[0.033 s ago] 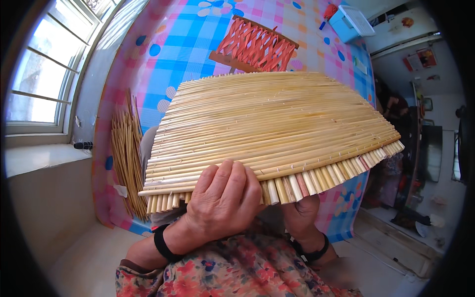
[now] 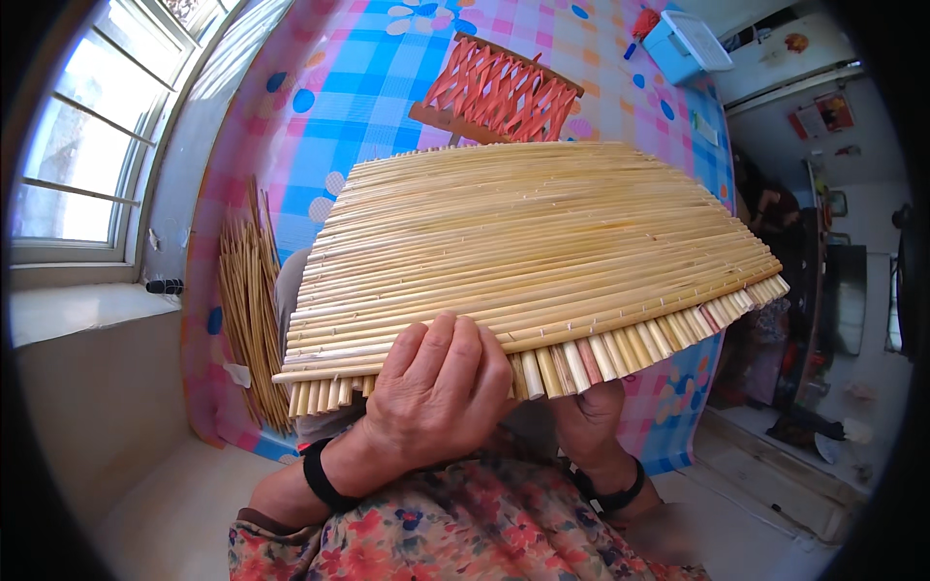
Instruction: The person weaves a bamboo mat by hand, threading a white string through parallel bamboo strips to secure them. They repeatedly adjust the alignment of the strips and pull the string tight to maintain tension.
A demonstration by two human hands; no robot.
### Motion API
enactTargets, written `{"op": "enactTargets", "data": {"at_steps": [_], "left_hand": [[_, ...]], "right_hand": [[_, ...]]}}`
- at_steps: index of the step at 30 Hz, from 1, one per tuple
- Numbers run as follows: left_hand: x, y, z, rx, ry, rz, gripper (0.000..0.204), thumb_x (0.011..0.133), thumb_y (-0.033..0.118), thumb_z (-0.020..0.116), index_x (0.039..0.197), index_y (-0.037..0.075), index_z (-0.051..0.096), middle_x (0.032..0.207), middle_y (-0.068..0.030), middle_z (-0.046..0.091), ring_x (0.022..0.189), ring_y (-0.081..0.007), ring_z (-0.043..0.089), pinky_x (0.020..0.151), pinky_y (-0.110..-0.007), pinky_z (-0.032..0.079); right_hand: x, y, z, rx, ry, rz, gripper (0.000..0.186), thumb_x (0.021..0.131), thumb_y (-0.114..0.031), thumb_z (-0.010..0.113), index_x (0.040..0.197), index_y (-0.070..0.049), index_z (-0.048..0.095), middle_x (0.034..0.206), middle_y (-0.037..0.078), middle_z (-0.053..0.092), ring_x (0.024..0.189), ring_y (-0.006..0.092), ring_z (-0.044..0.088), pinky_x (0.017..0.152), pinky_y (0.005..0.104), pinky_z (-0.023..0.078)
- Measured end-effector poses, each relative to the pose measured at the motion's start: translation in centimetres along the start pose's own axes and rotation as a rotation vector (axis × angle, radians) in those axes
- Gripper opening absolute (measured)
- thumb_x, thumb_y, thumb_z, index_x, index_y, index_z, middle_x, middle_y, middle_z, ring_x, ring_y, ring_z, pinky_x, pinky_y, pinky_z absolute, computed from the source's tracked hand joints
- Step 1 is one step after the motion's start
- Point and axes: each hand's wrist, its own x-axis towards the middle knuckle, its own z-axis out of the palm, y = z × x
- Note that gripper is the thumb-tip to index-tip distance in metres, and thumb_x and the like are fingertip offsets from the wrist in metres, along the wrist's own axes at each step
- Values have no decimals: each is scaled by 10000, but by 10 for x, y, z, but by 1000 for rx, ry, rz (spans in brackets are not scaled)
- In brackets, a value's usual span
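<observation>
Moved barely at all since the earlier frame, with only a slight shift at the right corner of the mat (image 2: 523, 232). Gripped the near edge of the mat in the left hand (image 2: 436, 378), with fingers curled over the top sticks and thumb out of sight. Placed the right hand (image 2: 588, 416) low at the same edge, under the jutting stick ends; could not tell its exact hold, with the fingers hidden. Spread the mat across the middle of the view, partly over a grey trouser leg (image 2: 290, 281). Had loose sticks (image 2: 250, 310) on the checked cloth (image 2: 358, 107) to the left, a wooden frame wound with red ribbon (image 2: 499, 92) beyond the far edge, and a blue box (image 2: 668, 58) farther off, upper right. Wore black bands (image 2: 318, 479) on both wrists.
</observation>
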Motion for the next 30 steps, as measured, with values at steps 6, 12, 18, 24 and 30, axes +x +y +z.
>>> {"op": "enactTargets", "data": {"at_steps": [6,12,18,24,30], "left_hand": [[-2,-4,2,-51,-2,0,447,846,337,671,1042,-63,634,1001,-189,633,907,-337,659,799,-444,530],[-2,-4,1,-25,15,-6,453,865,357,668,1044,-57,626,1003,-174,626,904,-328,652,780,-435,523],[-2,-4,2,-35,18,0,471,852,364,683,1056,-56,614,1006,-172,619,899,-327,648,776,-436,520],[-1,-10,0,-86,48,4,429,743,269,743,1011,-39,609,910,-147,574,844,-285,613,720,-394,495],[-3,-10,2,-43,91,2,407,743,282,756,980,-13,607,848,-103,538,789,-265,592,690,-389,469]], "right_hand": [[11,-12,-11,-9,-131,13,382,924,-24,636,1281,98,575,1140,118,700,1015,141,647,871,308,527],[17,-15,-12,24,-114,-78,269,932,-43,624,1180,57,650,1069,149,723,931,185,693,832,308,521],[11,-8,-15,-23,-137,-22,265,920,-54,645,1161,56,656,938,150,728,826,195,705,750,314,523],[26,-13,-4,-140,-29,-234,228,887,-47,679,1099,38,684,864,161,715,749,268,706,685,331,522],[24,-16,-8,-138,-65,-246,141,871,-43,684,1007,-4,692,919,193,681,824,378,667,688,421,539]]}}
